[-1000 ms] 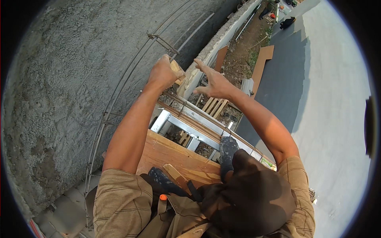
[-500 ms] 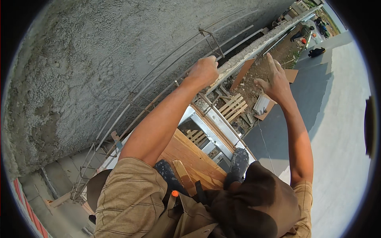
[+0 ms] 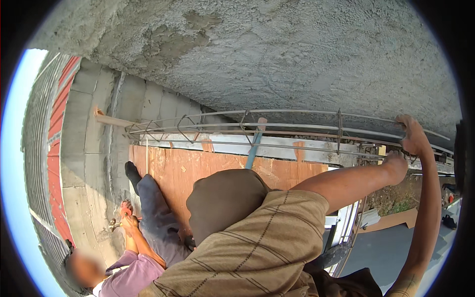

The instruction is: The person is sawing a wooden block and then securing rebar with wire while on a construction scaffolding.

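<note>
Fingers of your right hand (image 3: 414,138) bend at the right end of a long, narrow cage of grey steel rods (image 3: 292,127), thumb apart and lower; whether they close on a rod cannot be told. Your left hand (image 3: 396,169), just below it in the picture, has its fingers curled in, and what they hold, if anything, is hidden. As far as the picture shows, you have a cage that looks already put together, with bent wire hoops joining the rods at intervals, and no concrete around it; how much is left at your end cannot be judged, since your hands cover it. The cage runs across the middle of the frame, between the rough grey cement wall (image 3: 316,64) above and the reddish-brown plywood board (image 3: 217,168) below. Its rods look slender and near parallel, mostly dull grey, one a rustier brown; the hoops at the left lean, while the one nearest your hands stands almost upright. A turquoise stick with a pale wooden end (image 3: 255,146) lies across the board's upper edge.
</note>
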Demonstrator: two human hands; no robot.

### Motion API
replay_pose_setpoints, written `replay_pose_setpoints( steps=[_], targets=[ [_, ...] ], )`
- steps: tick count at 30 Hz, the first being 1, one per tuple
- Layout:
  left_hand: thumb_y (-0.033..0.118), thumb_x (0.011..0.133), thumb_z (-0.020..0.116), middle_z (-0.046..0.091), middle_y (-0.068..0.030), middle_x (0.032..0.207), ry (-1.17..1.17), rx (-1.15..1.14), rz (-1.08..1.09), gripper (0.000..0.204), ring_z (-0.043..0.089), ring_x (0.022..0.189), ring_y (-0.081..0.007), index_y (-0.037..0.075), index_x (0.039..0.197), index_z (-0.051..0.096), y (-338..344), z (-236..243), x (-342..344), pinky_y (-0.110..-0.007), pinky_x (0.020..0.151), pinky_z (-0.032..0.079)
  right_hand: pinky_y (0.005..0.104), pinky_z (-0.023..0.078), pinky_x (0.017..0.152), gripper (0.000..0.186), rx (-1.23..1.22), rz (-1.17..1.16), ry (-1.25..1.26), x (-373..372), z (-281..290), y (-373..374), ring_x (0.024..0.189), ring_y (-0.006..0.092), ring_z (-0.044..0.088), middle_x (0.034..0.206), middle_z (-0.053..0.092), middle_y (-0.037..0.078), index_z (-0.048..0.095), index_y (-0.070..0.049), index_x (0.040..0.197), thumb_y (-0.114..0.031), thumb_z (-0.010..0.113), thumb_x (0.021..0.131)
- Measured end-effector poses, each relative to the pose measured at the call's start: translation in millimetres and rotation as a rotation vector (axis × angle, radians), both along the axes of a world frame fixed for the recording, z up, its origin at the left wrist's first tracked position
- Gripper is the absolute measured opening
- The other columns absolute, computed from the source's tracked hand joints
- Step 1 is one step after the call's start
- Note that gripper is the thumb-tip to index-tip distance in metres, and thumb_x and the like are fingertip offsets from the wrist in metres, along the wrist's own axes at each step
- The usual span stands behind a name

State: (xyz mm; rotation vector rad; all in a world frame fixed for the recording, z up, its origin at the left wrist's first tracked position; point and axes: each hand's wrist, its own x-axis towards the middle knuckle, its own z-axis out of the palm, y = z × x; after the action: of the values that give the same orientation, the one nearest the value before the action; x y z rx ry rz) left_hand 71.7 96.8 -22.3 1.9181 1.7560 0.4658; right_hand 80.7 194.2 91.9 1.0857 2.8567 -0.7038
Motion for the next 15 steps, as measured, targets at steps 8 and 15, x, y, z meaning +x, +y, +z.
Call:
replay_pose_setpoints(
  steps=[8, 15],
  targets=[
    [0.036, 0.092, 0.07, 0.074, -0.0128, 0.126, 0.29, -0.344, -1.062, 0.044, 0.069, 0.116, -0.0348, 0.009, 0.126, 0.075, -105.1, 189.7, -55.8, -0.054, 0.093, 0.056, 0.0496, 0.043, 0.102, 0.055, 0.4, 0.124, 0.105, 37.3, -3.5, 6.1, 0.119, 0.0486, 0.052, 0.116, 0.058, 0.024, 0.059, 0.003, 0.112, 0.019, 0.054, 0.06],
    [0.049, 0.08, 0.083, 0.068, -0.0219, 0.127, -0.336, 0.189, -0.19, 0.078, 0.062, 0.122, -0.0395, -0.002, 0.136, 0.063, -171.4, 233.7, -282.6, -0.049, 0.104, 0.049, 0.0497, 0.045, 0.102, 0.058, 0.543, 0.193, 0.194, 46.7, 40.2, -33.8, 0.119, 0.0477, 0.054, 0.118, 0.058, 0.026, 0.059, 0.006, 0.116, 0.018, 0.056, 0.059]
  ],
)
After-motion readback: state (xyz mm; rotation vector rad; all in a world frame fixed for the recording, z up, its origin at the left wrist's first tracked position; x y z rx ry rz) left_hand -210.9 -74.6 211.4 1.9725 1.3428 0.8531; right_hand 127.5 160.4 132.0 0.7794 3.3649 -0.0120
